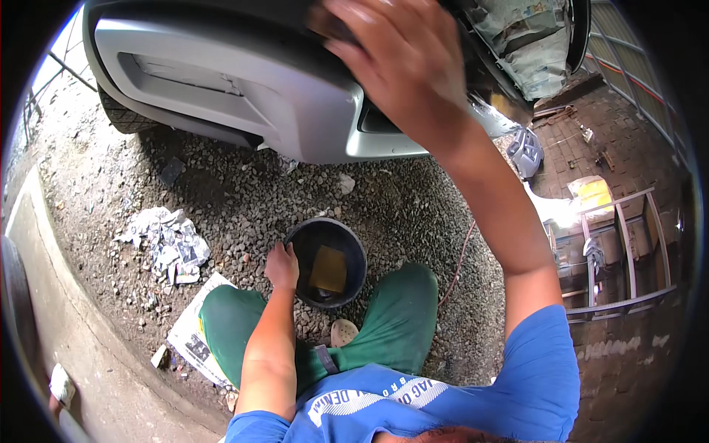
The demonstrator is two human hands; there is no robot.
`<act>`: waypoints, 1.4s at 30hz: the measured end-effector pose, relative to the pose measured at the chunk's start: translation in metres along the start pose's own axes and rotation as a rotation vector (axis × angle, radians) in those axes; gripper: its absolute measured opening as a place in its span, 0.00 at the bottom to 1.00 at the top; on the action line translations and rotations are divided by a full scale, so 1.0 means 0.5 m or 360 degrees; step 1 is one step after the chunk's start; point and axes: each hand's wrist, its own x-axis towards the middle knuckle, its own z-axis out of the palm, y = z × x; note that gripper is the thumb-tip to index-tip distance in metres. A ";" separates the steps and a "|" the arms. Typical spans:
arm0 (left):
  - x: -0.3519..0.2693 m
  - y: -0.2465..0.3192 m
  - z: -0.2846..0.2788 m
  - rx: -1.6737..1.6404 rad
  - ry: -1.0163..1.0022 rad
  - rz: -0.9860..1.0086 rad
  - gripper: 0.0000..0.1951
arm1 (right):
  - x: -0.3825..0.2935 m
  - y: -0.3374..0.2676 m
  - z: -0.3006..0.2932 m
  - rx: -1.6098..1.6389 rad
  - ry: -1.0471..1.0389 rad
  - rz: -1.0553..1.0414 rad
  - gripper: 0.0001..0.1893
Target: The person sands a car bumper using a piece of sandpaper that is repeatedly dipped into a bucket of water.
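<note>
My left hand (282, 267) grips the near-left rim of a black plastic bucket (360, 243) on the gravel between my legs. A square tan sheet (328, 269), perhaps sandpaper, lies inside the bucket with some dark liquid around it. My right hand (401, 58) reaches up to the vehicle's bumper (299, 111), a grey and silver one with a dark upper part. Under its blurred fingers is a brownish pad (327, 25), held against the dark upper surface. The pad's exact kind is too blurred to tell.
Crumpled newspaper (166, 246) lies on the gravel at left, and a flat newspaper (194, 338) beside my knee. A concrete kerb (77, 310) curves along the left. At right are a thin hose (460, 266), a metal frame (626, 255) and a grey plastic part (525, 152). Newspaper masking (526, 50) covers part of the vehicle.
</note>
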 end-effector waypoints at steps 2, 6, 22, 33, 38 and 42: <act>-0.008 0.020 0.000 -0.0027 -0.0037 0.0017 0.16 | 0.028 -0.012 0.010 0.0062 0.0042 -0.0006 0.18; -0.006 0.010 -0.019 0.0003 -0.0022 -0.0011 0.16 | -0.051 0.013 -0.016 -0.0193 -0.0059 -0.0131 0.23; 0.001 0.015 -0.022 -0.0049 -0.0051 -0.0040 0.18 | -0.162 0.075 -0.061 -0.0324 -0.0121 -0.0249 0.24; 0.007 0.020 -0.021 -0.0076 -0.0094 -0.0071 0.17 | -0.062 0.036 -0.068 -0.0419 -0.0363 -0.0510 0.23; 0.002 0.010 -0.010 -0.0112 -0.0085 -0.0067 0.17 | -0.033 0.047 -0.085 -0.0326 -0.0507 -0.0654 0.22; -0.003 0.035 -0.014 -0.0085 -0.0139 -0.0072 0.16 | 0.056 0.054 0.024 -0.0246 -0.0094 -0.0871 0.09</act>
